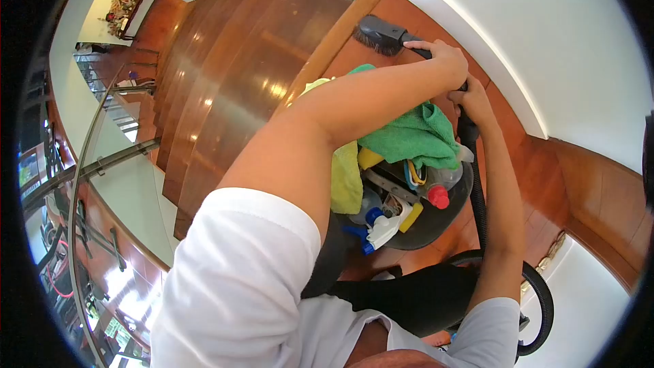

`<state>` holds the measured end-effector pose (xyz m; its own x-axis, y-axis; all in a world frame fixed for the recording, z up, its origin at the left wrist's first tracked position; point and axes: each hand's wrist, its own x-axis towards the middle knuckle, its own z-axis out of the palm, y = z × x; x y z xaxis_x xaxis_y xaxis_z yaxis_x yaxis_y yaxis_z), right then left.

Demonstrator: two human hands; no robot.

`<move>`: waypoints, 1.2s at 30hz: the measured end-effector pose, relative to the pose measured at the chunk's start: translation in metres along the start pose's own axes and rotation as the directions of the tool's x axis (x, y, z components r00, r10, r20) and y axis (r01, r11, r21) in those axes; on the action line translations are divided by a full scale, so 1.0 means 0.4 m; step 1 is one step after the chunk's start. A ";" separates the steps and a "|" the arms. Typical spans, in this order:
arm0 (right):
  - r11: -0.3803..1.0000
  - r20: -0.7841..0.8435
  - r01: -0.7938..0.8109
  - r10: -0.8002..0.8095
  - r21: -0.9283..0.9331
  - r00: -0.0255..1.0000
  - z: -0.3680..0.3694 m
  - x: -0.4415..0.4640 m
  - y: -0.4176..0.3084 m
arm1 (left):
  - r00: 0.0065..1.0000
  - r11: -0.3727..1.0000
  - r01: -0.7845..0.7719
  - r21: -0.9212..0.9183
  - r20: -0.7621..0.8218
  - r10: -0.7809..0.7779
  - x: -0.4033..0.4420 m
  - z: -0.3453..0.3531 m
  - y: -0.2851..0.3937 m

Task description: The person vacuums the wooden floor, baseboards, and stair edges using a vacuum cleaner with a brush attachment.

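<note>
A dark grey vacuum brush nozzle point(381, 34) with bristles rests at the wooden floor, close to the top stair edge. My left hand point(444, 63) is closed around the tube just behind the brush head, its index finger stretched along it. Below it, my right hand point(473, 100) grips the same vacuum at the handle, where the black hose point(479, 204) begins. Under my left forearm stands a dark bucket point(436, 232). It holds a green cloth point(415, 138), a yellow cloth point(346, 178), a white and blue spray bottle point(387, 230) and a red-capped bottle point(444, 184).
Wooden stairs point(238, 61) curve down to the left, beside a metal handrail point(78, 184) with a lower floor beyond. A white wall point(518, 20) with a white baseboard runs along the right. The hose loops round near my legs at the lower right.
</note>
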<state>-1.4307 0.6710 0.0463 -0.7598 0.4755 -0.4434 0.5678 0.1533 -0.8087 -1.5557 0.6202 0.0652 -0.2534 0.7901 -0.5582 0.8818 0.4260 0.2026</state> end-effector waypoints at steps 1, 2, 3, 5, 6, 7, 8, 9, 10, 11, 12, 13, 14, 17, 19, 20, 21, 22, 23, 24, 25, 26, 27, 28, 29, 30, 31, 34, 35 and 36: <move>1.000 -0.031 0.005 -0.005 -0.004 1.000 0.004 0.004 -0.006 | 0.999 1.000 -0.021 0.007 -0.041 0.021 0.002 0.002 -0.008; 1.000 -0.054 0.002 -0.003 -0.021 0.999 0.007 0.006 -0.009 | 0.998 1.000 -0.021 0.009 -0.059 0.021 0.003 0.004 -0.012; 0.999 -0.077 -0.002 -0.001 -0.040 0.997 0.009 0.008 -0.007 | 0.997 1.000 -0.021 0.009 -0.077 0.022 0.003 0.004 -0.013; 0.997 -0.109 0.019 -0.027 -0.078 0.994 0.009 0.006 -0.003 | 0.997 1.000 -0.011 0.011 -0.079 0.012 0.004 0.004 -0.008; 0.994 -0.115 0.045 -0.056 -0.096 0.992 0.014 0.000 -0.006 | 0.998 1.000 0.002 0.014 -0.062 -0.002 0.001 -0.002 -0.008; 0.991 -0.119 0.073 -0.087 -0.114 0.989 0.017 -0.002 -0.010 | 0.999 1.000 0.018 0.017 -0.046 -0.017 0.001 -0.007 -0.012; 0.992 -0.074 0.056 -0.065 -0.110 0.995 0.017 -0.008 -0.011 | 0.999 0.999 0.037 0.029 0.025 -0.038 0.000 -0.008 -0.014; 0.993 -0.027 0.033 -0.037 -0.109 0.999 0.018 -0.023 -0.025 | 0.993 0.998 0.054 0.037 0.100 -0.057 -0.001 -0.005 -0.011; 0.994 0.019 0.005 -0.003 -0.109 1.000 0.019 -0.031 -0.029 | 0.981 0.997 0.066 0.046 0.179 -0.073 -0.001 0.001 -0.009; 0.992 0.063 0.015 -0.007 -0.127 0.998 0.023 -0.027 -0.020 | 0.975 0.998 0.064 -0.002 0.212 -0.062 -0.001 0.012 -0.017; 0.990 0.108 0.027 -0.011 -0.142 0.994 0.032 -0.022 -0.010 | 0.968 0.997 0.066 -0.048 0.245 -0.052 -0.007 0.026 -0.034; 0.987 0.153 0.043 -0.019 -0.155 0.988 0.039 -0.014 -0.003 | 0.961 0.993 0.071 -0.091 0.275 -0.043 -0.011 0.033 -0.051; 0.979 0.105 0.091 -0.073 -0.184 0.992 0.041 -0.006 0.002 | 0.976 0.997 0.067 -0.049 0.211 -0.055 -0.013 0.035 -0.052; 0.935 -0.055 0.233 -0.256 -0.269 0.965 0.054 0.027 0.007 | 0.999 0.996 0.032 0.079 -0.043 -0.028 -0.070 0.005 -0.062; 0.891 -0.203 0.321 -0.396 -0.322 0.895 0.065 0.076 0.004 | 0.956 0.981 -0.029 0.191 -0.283 0.083 -0.030 0.020 -0.093; 0.912 -0.230 0.273 -0.350 -0.306 0.908 0.067 0.098 0.001 | 0.938 0.986 -0.039 0.164 -0.335 0.093 -0.001 0.020 -0.110; 0.930 -0.254 0.226 -0.302 -0.290 0.919 0.065 0.117 -0.010 | 0.917 0.989 -0.048 0.137 -0.387 0.098 0.039 0.020 -0.124; 0.944 -0.270 0.184 -0.259 -0.274 0.927 0.062 0.138 -0.020 | 0.893 0.993 -0.051 0.107 -0.441 0.094 0.063 0.013 -0.133; 0.965 -0.231 0.104 -0.161 -0.242 0.959 0.051 0.152 -0.028 | 0.903 0.989 -0.057 0.133 -0.417 0.108 0.078 0.012 -0.133; 0.977 -0.174 0.030 -0.068 -0.212 0.982 0.036 0.169 -0.023 | 0.915 0.986 -0.049 0.158 -0.388 0.108 0.082 0.006 -0.133; 0.976 -0.182 0.097 -0.134 -0.195 0.974 0.022 0.195 0.015 | 0.921 0.988 -0.025 0.154 -0.381 0.082 0.118 0.012 -0.120; 0.970 -0.185 0.171 -0.202 -0.172 0.962 0.019 0.223 0.052 | 0.914 0.990 -0.016 0.142 -0.400 0.072 0.165 0.016 -0.124; 0.965 -0.200 0.206 -0.237 -0.160 0.951 0.025 0.236 0.042 | 0.906 0.991 -0.007 0.131 -0.419 0.062 0.211 0.020 -0.127; 0.961 -0.226 0.232 -0.262 -0.150 0.938 0.029 0.238 0.030 | 0.882 0.993 -0.037 0.116 -0.463 0.087 0.246 0.022 -0.131; 0.949 -0.261 0.265 -0.303 -0.171 0.917 0.043 0.246 0.016 | 0.852 0.991 -0.081 0.104 -0.509 0.123 0.262 0.024 -0.144; 0.956 -0.262 0.239 -0.278 -0.173 0.924 0.053 0.240 0.001 | 0.834 0.990 -0.066 0.127 -0.538 0.125 0.258 0.026 -0.157; 0.961 -0.264 0.213 -0.254 -0.174 0.931 0.066 0.230 -0.023 | 0.815 0.987 -0.063 0.150 -0.562 0.138 0.246 0.031 -0.161; 0.977 -0.174 0.171 -0.193 -0.129 0.966 0.056 0.213 -0.034 | 0.874 0.986 -0.067 0.153 -0.468 0.132 0.205 0.013 -0.156; 0.951 -0.164 0.289 -0.304 -0.106 0.938 0.053 0.233 -0.002 | 0.905 0.987 -0.069 0.146 -0.406 0.123 0.184 -0.001 -0.154; 0.912 -0.156 0.402 -0.411 -0.082 0.898 0.060 0.230 -0.004 | 0.921 0.995 -0.034 0.098 -0.383 0.070 0.180 -0.002 -0.148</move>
<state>-1.5091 0.6938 -0.0025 -0.8664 0.4992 -0.0059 0.2380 0.4025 -0.8839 -1.6263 0.6521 0.0136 -0.3245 0.9263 -0.1915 0.9248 0.3532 0.1416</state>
